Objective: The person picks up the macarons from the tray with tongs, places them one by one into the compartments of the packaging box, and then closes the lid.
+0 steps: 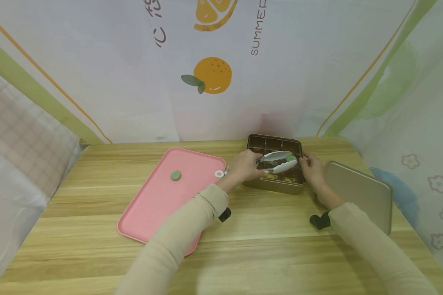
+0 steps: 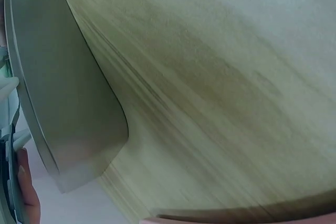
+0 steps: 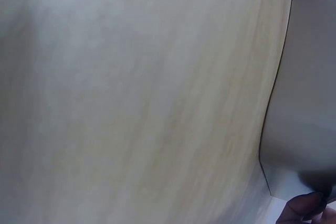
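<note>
In the head view my left hand (image 1: 244, 164) grips a pair of tongs (image 1: 283, 167) with white tips and a ring at the handle end. Between the tips is a small green round piece (image 1: 290, 158), held over a brown metal box (image 1: 275, 185) divided into compartments. Small yellowish pieces (image 1: 290, 179) show in its front compartments. My right hand (image 1: 313, 169) holds the box's right rim, thumb at the edge. The left wrist view shows the box's side wall (image 2: 68, 77), with the tongs (image 2: 8, 103) and fingers at the left border. Fingertips (image 3: 302, 206) touch the box corner in the right wrist view.
A pink tray (image 1: 151, 209) lies on the wooden table (image 1: 258, 250) to the left, bearing another green round piece (image 1: 175, 175). The tongs' ring end overlaps its right edge. On the right lies a flat metal lid (image 1: 361, 192), partly behind my right forearm. A printed curtain (image 1: 295, 82) hangs behind the table.
</note>
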A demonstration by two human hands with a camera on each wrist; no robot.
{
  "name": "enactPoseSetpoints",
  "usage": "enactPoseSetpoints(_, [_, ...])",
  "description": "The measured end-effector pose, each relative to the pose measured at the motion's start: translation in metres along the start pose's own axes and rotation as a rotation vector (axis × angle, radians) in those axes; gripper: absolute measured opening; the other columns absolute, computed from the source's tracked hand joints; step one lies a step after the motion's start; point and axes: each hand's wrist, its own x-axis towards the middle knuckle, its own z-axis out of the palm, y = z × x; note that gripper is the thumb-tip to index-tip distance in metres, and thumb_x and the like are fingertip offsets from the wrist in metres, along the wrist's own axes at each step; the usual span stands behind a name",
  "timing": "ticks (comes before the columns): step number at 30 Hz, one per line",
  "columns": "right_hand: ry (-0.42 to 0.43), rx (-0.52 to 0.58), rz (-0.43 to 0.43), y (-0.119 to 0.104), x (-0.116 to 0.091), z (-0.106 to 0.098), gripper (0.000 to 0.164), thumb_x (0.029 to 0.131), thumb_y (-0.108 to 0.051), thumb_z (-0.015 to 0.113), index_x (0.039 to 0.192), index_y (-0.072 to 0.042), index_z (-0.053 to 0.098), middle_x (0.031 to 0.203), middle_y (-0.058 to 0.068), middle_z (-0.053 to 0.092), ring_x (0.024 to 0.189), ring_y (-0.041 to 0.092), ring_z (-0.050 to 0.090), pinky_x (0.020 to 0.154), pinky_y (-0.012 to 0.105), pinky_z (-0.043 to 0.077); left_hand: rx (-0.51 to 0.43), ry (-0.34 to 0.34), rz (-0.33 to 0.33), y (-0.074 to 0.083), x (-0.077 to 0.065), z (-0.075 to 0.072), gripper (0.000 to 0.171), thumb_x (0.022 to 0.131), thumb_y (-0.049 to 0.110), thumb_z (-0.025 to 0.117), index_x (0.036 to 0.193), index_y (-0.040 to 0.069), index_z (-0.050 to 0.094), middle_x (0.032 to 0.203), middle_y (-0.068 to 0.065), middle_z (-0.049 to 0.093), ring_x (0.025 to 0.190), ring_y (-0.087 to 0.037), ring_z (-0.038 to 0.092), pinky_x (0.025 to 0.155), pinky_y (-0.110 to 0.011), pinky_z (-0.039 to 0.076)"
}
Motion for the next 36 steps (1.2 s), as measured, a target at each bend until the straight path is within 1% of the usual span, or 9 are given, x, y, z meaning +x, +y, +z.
enactPoseSetpoints(2, [-0.007,0.004,0.001,0.000,0.000,0.000,0.045,0.101,-0.017,0.039,0.138,0.008,0.039,0.075,0.008,0.048,0.052,0.003,0.041,0.047,0.022,0.039,0.010,0.002,-0.005,0.002,0.000,0.002,0.066,0.075,0.039,0.078,0.133,0.017,0.056,0.089,-0.001,0.054,0.069,-0.011,0.043,0.050,-0.021,0.034])
enactPoseSetpoints(8, [-0.013,0.001,0.019,0.000,-0.001,-0.001,0.046,0.101,-0.018,0.038,0.139,0.008,0.036,0.078,0.008,0.048,0.055,0.004,0.041,0.048,0.022,0.039,0.025,-0.013,-0.043,0.007,-0.001,0.005,0.065,0.075,0.039,0.077,0.133,0.020,0.055,0.099,-0.003,0.057,0.058,-0.010,0.036,0.044,-0.021,0.030])
enactPoseSetpoints(13, [-0.001,-0.008,0.011,0.001,0.001,0.000,0.046,0.100,-0.017,0.039,0.138,0.009,0.037,0.077,0.007,0.047,0.054,0.005,0.040,0.048,0.022,0.038,0.067,-0.008,-0.064,0.010,-0.001,0.006,0.065,0.075,0.042,0.077,0.133,0.022,0.056,0.119,-0.003,0.059,0.072,-0.012,0.047,0.051,-0.024,0.037])
enactPoseSetpoints(17, [0.004,-0.004,0.002,-0.001,0.000,0.000,0.045,0.100,-0.016,0.040,0.138,0.009,0.038,0.075,0.005,0.046,0.052,0.004,0.039,0.047,0.021,0.037,0.093,0.002,-0.058,0.010,-0.001,0.007,0.065,0.075,0.044,0.077,0.132,0.022,0.056,0.122,-0.003,0.059,0.089,-0.015,0.056,0.059,-0.026,0.042])
enactPoseSetpoints(19, [0.003,-0.004,0.003,-0.002,-0.001,-0.001,0.045,0.100,-0.016,0.040,0.138,0.009,0.039,0.074,0.004,0.045,0.051,0.003,0.038,0.046,0.021,0.037,0.099,0.007,-0.055,0.010,-0.001,0.008,0.065,0.074,0.044,0.077,0.132,0.022,0.057,0.121,-0.003,0.059,0.095,-0.016,0.057,0.061,-0.027,0.044])
enactPoseSetpoints(22, [0.000,-0.002,0.010,-0.001,-0.001,0.000,0.045,0.100,-0.017,0.040,0.138,0.008,0.039,0.074,0.005,0.045,0.051,0.003,0.039,0.047,0.021,0.037,0.098,0.013,-0.052,0.011,-0.002,0.008,0.064,0.074,0.044,0.077,0.131,0.022,0.058,0.120,-0.002,0.060,0.097,-0.016,0.057,0.062,-0.028,0.044])
enactPoseSetpoints(29, [0.014,0.084,-0.028,0.002,-0.002,0.000,0.049,0.099,-0.022,0.043,0.136,0.010,0.040,0.072,0.004,0.047,0.056,0.007,0.041,0.047,0.022,0.037,0.063,0.000,-0.034,0.006,-0.006,0.007,0.066,0.075,0.044,0.076,0.132,0.019,0.056,0.108,-0.001,0.061,0.082,-0.012,0.050,0.052,-0.023,0.038])
enactPoseSetpoints(34, [0.009,0.081,-0.012,0.003,-0.001,0.000,0.048,0.099,-0.021,0.043,0.136,0.009,0.040,0.072,0.003,0.046,0.052,0.005,0.040,0.045,0.022,0.036,-0.041,-0.010,-0.027,-0.002,-0.012,0.002,0.068,0.074,0.042,0.077,0.134,0.017,0.054,0.084,0.001,0.058,0.066,-0.010,0.041,0.046,-0.022,0.032])
enactPoseSetpoints(36, [0.000,0.042,0.003,0.003,0.000,0.001,0.046,0.100,-0.018,0.041,0.137,0.009,0.039,0.072,0.003,0.044,0.051,0.004,0.038,0.045,0.021,0.037,-0.084,-0.010,-0.021,-0.006,-0.015,-0.001,0.070,0.074,0.041,0.077,0.135,0.016,0.054,0.080,0.001,0.054,0.063,-0.010,0.040,0.046,-0.022,0.031])
